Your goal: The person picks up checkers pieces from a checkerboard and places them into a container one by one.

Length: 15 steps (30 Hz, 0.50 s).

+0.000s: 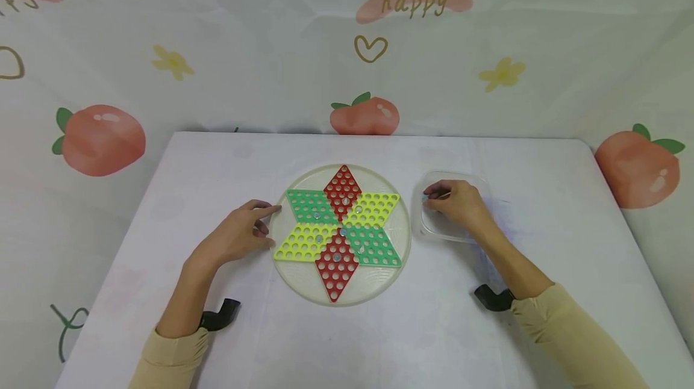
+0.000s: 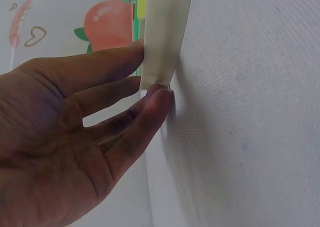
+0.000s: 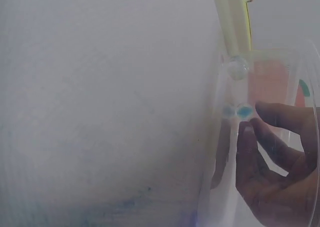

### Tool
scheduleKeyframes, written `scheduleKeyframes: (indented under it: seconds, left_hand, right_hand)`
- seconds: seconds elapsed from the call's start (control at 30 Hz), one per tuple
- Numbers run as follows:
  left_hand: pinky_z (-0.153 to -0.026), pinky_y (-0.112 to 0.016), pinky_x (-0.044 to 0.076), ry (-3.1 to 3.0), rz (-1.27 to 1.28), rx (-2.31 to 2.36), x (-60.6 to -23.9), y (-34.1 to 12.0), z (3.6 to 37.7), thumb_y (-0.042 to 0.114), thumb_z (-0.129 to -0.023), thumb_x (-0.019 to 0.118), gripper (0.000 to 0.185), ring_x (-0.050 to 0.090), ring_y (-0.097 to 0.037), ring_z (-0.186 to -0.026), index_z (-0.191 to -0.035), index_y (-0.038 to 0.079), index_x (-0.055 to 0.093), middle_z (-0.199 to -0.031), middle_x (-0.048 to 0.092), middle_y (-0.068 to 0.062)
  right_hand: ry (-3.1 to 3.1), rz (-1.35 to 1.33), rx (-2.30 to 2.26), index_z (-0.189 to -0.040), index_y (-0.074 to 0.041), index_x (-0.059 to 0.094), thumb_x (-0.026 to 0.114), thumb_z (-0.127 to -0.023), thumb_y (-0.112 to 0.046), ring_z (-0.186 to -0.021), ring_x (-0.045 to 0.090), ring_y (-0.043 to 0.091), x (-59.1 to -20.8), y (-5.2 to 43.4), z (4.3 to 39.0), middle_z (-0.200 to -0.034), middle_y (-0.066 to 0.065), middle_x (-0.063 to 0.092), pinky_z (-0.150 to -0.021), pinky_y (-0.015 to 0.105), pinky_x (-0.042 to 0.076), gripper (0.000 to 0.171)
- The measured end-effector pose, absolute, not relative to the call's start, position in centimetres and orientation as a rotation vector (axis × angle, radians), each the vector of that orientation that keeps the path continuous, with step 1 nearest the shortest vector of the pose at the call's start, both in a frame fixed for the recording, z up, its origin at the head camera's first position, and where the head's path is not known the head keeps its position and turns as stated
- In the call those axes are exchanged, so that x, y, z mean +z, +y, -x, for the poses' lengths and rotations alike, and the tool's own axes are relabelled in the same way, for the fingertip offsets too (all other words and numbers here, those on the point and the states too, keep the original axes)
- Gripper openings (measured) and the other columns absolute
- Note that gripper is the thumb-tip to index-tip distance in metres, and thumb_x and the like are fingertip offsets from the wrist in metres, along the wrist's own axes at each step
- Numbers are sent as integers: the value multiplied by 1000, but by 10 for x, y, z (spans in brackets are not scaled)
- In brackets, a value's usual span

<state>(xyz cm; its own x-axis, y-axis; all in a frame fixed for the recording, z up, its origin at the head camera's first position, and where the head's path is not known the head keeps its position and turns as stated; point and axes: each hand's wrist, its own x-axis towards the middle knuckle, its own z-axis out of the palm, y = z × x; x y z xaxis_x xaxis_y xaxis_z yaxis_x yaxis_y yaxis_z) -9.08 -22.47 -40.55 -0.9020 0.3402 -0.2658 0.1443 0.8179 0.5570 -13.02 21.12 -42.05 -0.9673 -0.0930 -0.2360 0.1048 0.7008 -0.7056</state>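
Observation:
A round translucent board (image 1: 391, 280) lies on the table, carrying a star of red, green and yellow perforated diamonds with several glass marbles (image 1: 337, 256) in its holes. My left hand (image 1: 241, 235) rests at the board's left edge. Its straight fingers (image 2: 150, 99) touch the rim (image 2: 162, 37). My right hand (image 1: 455, 202) reaches into a clear plastic container (image 1: 434, 233) to the right of the board. Inside the container wall (image 3: 220, 152), the fingertips (image 3: 265, 109) lie right beside two blue marbles (image 3: 237, 111), gripping neither. A clear marble (image 3: 236, 67) sits further along the wall.
The white table (image 1: 206, 160) stands against a backdrop printed with peaches and hearts. Its front corners drop away left and right of my sleeves. Black wrist mounts (image 1: 219, 315) sit near both cuffs.

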Motion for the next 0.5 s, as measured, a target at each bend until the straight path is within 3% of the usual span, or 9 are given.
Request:
scheduleKeyframes:
  seconds: [0.3,0.5]
  left_hand:
    - [-80,-37,51,2654,-378,743,-405,-225,91,3,-78,80,68,63,-17,-86,-140,-1,53,-137,48,-23]
    - [-80,-37,51,2653,-386,758,-407,-225,91,2,-78,80,67,63,-17,-87,-140,-2,53,-136,48,-23]
  right_hand:
    - [2732,10,-1152,-107,-8,73,72,-90,-21,-90,69,24,-412,212,126,-97,8,72,-74,30,49,22]
    - [2783,2,-1230,-106,-9,72,71,-91,-21,-87,68,22,-405,213,123,-99,8,71,-71,25,49,19]
